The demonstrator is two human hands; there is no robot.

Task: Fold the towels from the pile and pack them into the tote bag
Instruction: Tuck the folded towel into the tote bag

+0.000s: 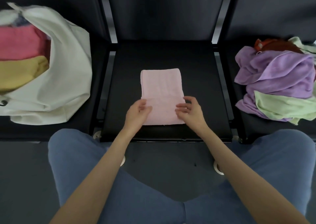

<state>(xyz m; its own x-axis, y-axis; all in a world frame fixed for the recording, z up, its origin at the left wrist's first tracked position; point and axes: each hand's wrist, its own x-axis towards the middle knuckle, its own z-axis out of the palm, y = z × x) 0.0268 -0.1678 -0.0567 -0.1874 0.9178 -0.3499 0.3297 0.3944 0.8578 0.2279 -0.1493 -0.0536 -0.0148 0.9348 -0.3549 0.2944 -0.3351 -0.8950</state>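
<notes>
The left hand's (136, 111) fingers (142, 104) lie loosely bent on the near left edge of the pink towel (161, 93), not gripping it. The right hand's (189, 110) fingers (182, 106) are spread and relaxed over the near right edge, touching the cloth or just above it — I cannot tell which.

The towel is folded into a long strip, lying flat in the middle of the black bench (205, 80), its near end folded over.

To the left on the bench stands a white tote bag (68, 66), mouth open, with folded towels inside: a pink one above a yellow one. To the right lies the pile (277, 80) — crumpled purple, pale green and red-orange towels.

Blue trousers (82, 163) fill the foreground. No writing or label can be read anywhere.
</notes>
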